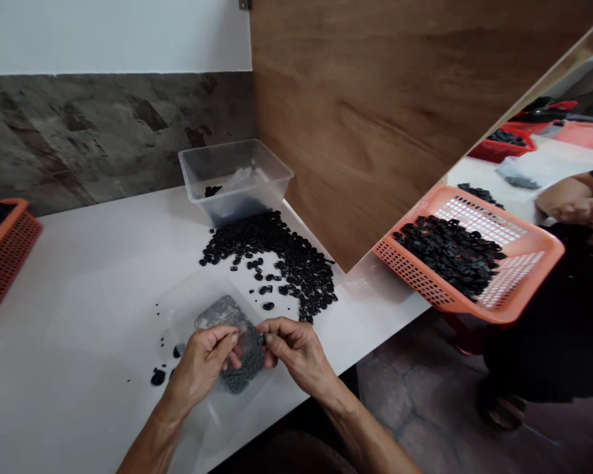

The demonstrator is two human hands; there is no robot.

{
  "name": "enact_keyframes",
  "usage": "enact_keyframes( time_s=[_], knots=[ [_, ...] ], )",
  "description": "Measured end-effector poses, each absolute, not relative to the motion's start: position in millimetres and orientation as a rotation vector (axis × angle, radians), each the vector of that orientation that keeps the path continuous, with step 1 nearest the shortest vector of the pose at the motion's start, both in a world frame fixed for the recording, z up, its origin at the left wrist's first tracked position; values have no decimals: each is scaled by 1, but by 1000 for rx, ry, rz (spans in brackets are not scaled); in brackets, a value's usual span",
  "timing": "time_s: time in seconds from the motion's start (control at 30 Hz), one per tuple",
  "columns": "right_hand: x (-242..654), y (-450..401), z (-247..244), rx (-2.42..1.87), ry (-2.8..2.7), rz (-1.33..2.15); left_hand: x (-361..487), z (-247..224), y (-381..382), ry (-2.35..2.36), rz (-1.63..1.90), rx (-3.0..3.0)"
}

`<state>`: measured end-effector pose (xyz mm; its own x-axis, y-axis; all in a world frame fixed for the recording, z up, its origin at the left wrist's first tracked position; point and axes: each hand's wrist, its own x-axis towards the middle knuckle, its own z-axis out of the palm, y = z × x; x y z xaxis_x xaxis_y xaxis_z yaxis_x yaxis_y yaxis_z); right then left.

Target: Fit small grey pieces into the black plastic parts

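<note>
Above a clear plastic tub (257, 299) of small grey pieces (250, 365), my two hands face each other a short way apart. My right hand (294, 349) pinches a small black part (261, 340) between thumb and fingertips. The fingers of my left hand (205, 359) are pressed together at the tips; whatever they hold is too small to make out. Beyond the tub spreads a pile of small black parts (296, 260). A few loose black pieces (158, 376) lie left of my left hand.
A clear plastic bin (237, 197) stands behind the pile, beside a slanting wooden panel (375, 118). An orange basket (534, 257) of black parts juts past the table's right edge. Another orange basket (14, 257) sits far left. At the right, a co-worker's hands (583, 214) show.
</note>
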<state>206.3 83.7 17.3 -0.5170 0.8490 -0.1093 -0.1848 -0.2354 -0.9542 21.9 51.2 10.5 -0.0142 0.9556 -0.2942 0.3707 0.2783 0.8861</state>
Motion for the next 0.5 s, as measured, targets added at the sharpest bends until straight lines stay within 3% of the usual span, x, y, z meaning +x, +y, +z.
enact_keyframes(
  time_s=[0.17,0.33,0.5],
  knots=[
    [195,81,13,-868,-1326,1833,21,11,41,1521,870,1117],
    [189,80,17,-977,-1688,1364,22,16,31,1478,935,1086],
    [187,80,24,-823,-2042,1051,23,24,27,1575,866,1239]
  ],
)
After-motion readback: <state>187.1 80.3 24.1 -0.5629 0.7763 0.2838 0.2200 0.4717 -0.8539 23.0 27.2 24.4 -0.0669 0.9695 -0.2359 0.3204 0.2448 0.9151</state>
